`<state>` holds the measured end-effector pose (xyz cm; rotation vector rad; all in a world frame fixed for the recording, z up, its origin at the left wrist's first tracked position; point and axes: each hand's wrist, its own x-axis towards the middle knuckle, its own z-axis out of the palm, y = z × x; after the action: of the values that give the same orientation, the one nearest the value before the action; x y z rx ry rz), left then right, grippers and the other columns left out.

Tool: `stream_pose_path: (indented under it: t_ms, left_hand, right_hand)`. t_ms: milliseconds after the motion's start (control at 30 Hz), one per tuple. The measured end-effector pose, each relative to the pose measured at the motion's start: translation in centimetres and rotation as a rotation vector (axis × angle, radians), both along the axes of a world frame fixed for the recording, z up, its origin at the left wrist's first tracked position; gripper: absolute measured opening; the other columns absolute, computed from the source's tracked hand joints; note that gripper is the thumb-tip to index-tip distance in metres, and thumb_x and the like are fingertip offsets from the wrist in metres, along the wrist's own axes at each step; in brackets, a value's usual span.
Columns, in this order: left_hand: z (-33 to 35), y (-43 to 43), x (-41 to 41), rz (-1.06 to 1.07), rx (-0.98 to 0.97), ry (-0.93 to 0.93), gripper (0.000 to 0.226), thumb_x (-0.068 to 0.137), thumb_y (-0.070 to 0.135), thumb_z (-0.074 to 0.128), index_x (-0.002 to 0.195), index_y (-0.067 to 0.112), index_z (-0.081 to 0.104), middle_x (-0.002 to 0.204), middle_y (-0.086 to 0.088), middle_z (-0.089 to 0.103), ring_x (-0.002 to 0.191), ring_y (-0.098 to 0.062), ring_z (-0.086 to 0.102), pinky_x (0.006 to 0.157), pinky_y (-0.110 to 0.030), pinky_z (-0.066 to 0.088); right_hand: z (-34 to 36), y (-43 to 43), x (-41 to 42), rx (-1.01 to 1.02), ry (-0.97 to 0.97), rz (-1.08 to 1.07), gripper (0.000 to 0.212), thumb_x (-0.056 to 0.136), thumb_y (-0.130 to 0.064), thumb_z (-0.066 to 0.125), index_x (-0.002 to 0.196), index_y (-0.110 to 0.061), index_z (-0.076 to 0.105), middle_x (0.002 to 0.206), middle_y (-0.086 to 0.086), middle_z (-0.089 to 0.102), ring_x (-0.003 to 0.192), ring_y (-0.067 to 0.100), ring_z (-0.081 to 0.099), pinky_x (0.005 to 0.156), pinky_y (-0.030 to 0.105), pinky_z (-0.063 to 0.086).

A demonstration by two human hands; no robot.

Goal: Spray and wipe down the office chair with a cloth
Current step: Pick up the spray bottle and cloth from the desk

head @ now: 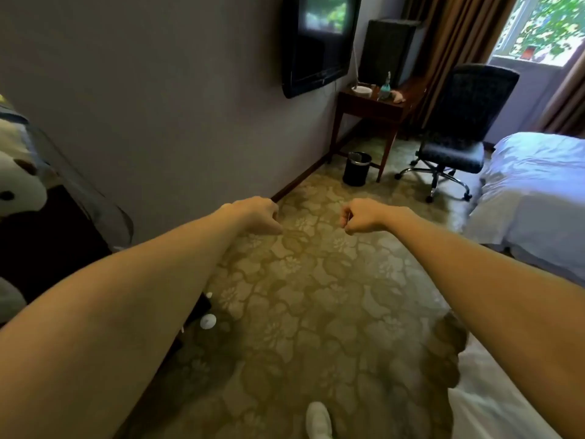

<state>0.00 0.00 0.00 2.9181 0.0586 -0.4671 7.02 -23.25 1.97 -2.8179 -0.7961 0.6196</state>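
Office chair (456, 128): far end of room, upper right of view, well apart from both hands. Dark padded back and seat, chrome star base on castors, upright on patterned carpet (300, 296). Parked between wooden desk (370, 107) and bed (535, 191), just right of the desk's front leg.

On desktop:
- teal spray bottle (384, 88), upright, near front edge
- small pinkish lump (399, 97) just right of bottle, too blurred to call a cloth
- white dish (361, 90) left of bottle
- tall black box (387, 49) behind, against the wall

Black bin (357, 168) on floor by the desk's left front leg, near the skirting.

Hands: both mid-frame, bare arms stretched forward over carpet.
- left hand (256, 217): fingers curled under into a fist, holding nothing visible
- right hand (364, 217): same curled fist, knuckles toward the left one, holding nothing visible
- strip of carpet between them, not touching

Further out:
- wall-mounted TV (319, 42) above and left of desk
- brown curtain (449, 36) and bright window (544, 26) behind chair
- white shoe (318, 419) at bottom edge
- white bedding (493, 403) at lower right
- small white round object (208, 320) on floor under left forearm
- plush toy (15, 172) at left edge
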Motion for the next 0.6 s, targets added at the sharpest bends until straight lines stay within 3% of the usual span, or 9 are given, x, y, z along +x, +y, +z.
stream_pose_path:
  t_ms: [200, 467, 600]
  left_hand:
    - [-1.6, -1.0, 2.7, -0.007, -0.009, 0.041, 0.019, 0.081, 0.047, 0.054, 0.085, 0.029, 0.056, 0.092, 0.006, 0.058, 0.086, -0.017, 0.058, 0.083, -0.041, 0.053]
    - [-4.6, -1.4, 9.0, -0.031, -0.032, 0.085, 0.019, 0.085, 0.044, 0.055, 0.084, 0.026, 0.054, 0.092, 0.004, 0.057, 0.085, -0.016, 0.057, 0.077, -0.035, 0.05]
    - [-5.2, -1.9, 13.8, -0.026, -0.034, 0.105, 0.019, 0.086, 0.042, 0.055, 0.087, 0.023, 0.055, 0.093, 0.003, 0.057, 0.087, -0.017, 0.057, 0.076, -0.033, 0.048]
  right_hand:
    - [-1.1, -0.9, 2.8, 0.021, 0.056, -0.017, 0.013, 0.082, -0.005, 0.062, 0.084, -0.018, 0.06, 0.079, -0.012, 0.053, 0.076, 0.008, 0.05, 0.061, 0.021, 0.039]
    - [-3.6, -0.3, 10.3, 0.03, 0.096, -0.01, 0.012, 0.081, -0.004, 0.063, 0.089, -0.014, 0.061, 0.096, 0.004, 0.06, 0.095, 0.024, 0.057, 0.083, 0.037, 0.05]
    - [-4.9, 0.0, 15.3, 0.032, 0.118, -0.001, 0.013, 0.081, -0.006, 0.064, 0.087, -0.017, 0.061, 0.091, 0.001, 0.059, 0.092, 0.021, 0.057, 0.078, 0.032, 0.048]
